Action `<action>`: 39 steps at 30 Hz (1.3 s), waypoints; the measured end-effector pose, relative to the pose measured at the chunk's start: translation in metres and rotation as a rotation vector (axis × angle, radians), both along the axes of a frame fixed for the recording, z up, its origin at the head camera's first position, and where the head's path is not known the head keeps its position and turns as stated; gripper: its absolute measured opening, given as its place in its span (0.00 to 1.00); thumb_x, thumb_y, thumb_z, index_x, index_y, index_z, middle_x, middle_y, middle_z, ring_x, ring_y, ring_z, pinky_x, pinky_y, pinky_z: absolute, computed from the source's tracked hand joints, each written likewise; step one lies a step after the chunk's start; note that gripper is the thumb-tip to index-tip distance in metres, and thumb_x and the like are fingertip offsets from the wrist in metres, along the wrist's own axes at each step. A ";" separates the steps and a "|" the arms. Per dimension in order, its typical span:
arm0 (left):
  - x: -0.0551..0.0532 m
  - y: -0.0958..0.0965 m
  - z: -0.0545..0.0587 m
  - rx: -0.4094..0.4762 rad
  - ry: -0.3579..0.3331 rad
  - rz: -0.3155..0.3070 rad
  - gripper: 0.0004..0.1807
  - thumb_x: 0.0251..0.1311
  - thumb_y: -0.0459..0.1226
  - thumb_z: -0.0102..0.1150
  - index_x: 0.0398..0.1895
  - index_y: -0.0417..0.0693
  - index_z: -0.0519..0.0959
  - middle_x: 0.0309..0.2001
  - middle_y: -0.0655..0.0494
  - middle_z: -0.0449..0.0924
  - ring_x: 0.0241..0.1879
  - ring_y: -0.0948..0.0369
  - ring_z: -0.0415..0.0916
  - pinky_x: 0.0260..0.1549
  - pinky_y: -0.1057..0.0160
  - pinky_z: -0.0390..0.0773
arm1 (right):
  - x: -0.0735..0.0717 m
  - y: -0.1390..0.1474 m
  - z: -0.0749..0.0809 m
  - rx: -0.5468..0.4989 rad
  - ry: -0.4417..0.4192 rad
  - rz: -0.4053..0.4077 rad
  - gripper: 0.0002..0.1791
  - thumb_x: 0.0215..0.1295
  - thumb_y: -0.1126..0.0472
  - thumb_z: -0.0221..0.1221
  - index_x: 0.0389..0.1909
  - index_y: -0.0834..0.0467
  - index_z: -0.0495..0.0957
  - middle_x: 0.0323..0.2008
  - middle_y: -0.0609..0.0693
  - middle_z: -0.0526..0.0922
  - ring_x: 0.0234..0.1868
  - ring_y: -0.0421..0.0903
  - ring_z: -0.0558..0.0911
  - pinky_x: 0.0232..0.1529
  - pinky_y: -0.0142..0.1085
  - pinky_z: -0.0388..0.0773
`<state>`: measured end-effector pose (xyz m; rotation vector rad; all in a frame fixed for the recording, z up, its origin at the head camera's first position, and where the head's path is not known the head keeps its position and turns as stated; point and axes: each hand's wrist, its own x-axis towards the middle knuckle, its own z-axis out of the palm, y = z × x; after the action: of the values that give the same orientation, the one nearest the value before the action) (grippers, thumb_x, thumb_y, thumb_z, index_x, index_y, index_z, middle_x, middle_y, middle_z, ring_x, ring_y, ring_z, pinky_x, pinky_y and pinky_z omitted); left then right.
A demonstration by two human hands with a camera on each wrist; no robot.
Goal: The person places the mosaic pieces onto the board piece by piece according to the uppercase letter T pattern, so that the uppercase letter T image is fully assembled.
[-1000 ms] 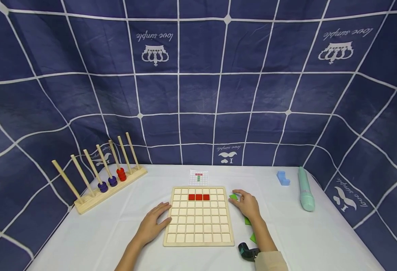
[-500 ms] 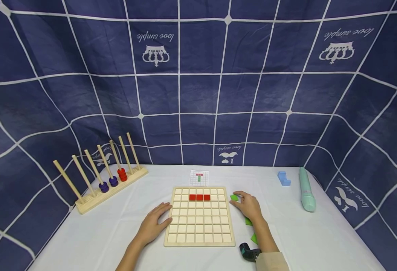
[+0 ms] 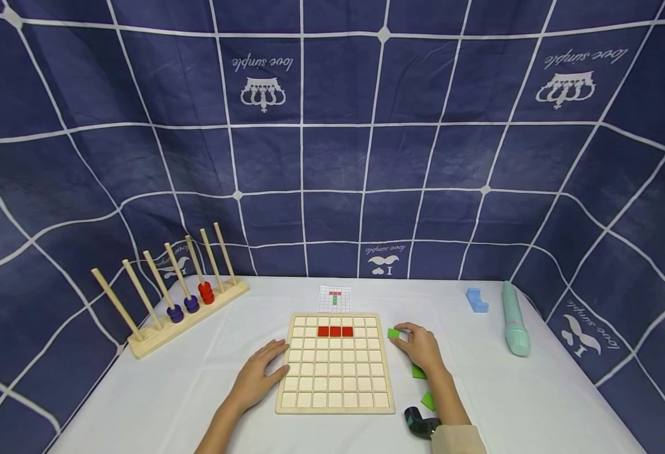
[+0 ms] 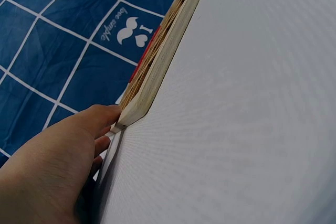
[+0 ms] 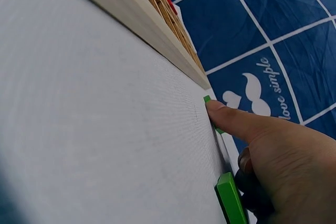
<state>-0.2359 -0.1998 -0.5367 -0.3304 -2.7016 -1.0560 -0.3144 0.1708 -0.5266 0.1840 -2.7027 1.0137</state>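
Note:
A wooden grid board [image 3: 335, 408] lies on the white table, with three red tiles [image 3: 335, 331] side by side in its second row from the far edge. My left hand [image 3: 258, 373] rests against the board's left edge, fingers relaxed; the left wrist view shows the thumb touching the board's corner region. Beyond the board's right side, my right hand [image 3: 420, 348] pinches a green tile [image 3: 393, 333] between thumb and index finger, low at the table. Other green tiles [image 3: 418, 372] lie beside the right forearm, partly covered by it.
A small pattern card [image 3: 335, 299] with a red and green T lies behind the board. At the left stands a peg rack [image 3: 187, 321] with purple and red rings. Toward the right are a blue block [image 3: 476, 301] and a mint-green microphone-shaped object [image 3: 515, 321]. A dark strap [image 3: 420, 424] circles the right wrist.
The green tile at my right fingertips has turned slightly and now sits squarer to the board. My left hand stays in place; the whole view has shifted a little.

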 end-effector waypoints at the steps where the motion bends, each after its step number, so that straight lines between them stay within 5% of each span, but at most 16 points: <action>1: 0.000 0.000 0.000 0.000 0.000 -0.001 0.27 0.57 0.49 0.60 0.59 0.50 0.72 0.62 0.53 0.68 0.65 0.50 0.57 0.60 0.41 0.56 | 0.000 0.000 0.000 -0.002 0.001 0.000 0.18 0.49 0.52 0.69 0.40 0.57 0.82 0.09 0.44 0.63 0.13 0.40 0.61 0.14 0.31 0.56; 15: 0.000 0.002 0.000 0.001 -0.003 -0.004 0.27 0.56 0.47 0.61 0.59 0.50 0.72 0.62 0.53 0.68 0.65 0.50 0.57 0.60 0.41 0.57 | 0.003 -0.008 0.003 -0.101 0.014 0.005 0.17 0.48 0.53 0.69 0.40 0.56 0.82 0.08 0.44 0.62 0.10 0.39 0.60 0.10 0.30 0.55; 29: -0.001 0.001 -0.001 0.004 -0.005 0.000 0.27 0.57 0.49 0.60 0.59 0.50 0.72 0.62 0.53 0.68 0.65 0.51 0.57 0.60 0.42 0.56 | 0.013 -0.061 0.007 -0.099 0.026 0.226 0.16 0.50 0.51 0.68 0.39 0.53 0.82 0.08 0.40 0.62 0.10 0.34 0.58 0.10 0.27 0.56; 39: 0.000 0.000 0.000 0.010 -0.001 -0.004 0.27 0.56 0.49 0.61 0.59 0.51 0.73 0.62 0.54 0.68 0.65 0.50 0.57 0.60 0.41 0.56 | 0.013 -0.093 0.003 -0.112 0.027 0.297 0.17 0.51 0.50 0.67 0.40 0.54 0.82 0.09 0.39 0.60 0.11 0.34 0.58 0.12 0.27 0.56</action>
<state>-0.2359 -0.1996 -0.5366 -0.3336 -2.6963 -1.0711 -0.3012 0.0779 -0.5232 0.5877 -2.6356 1.2285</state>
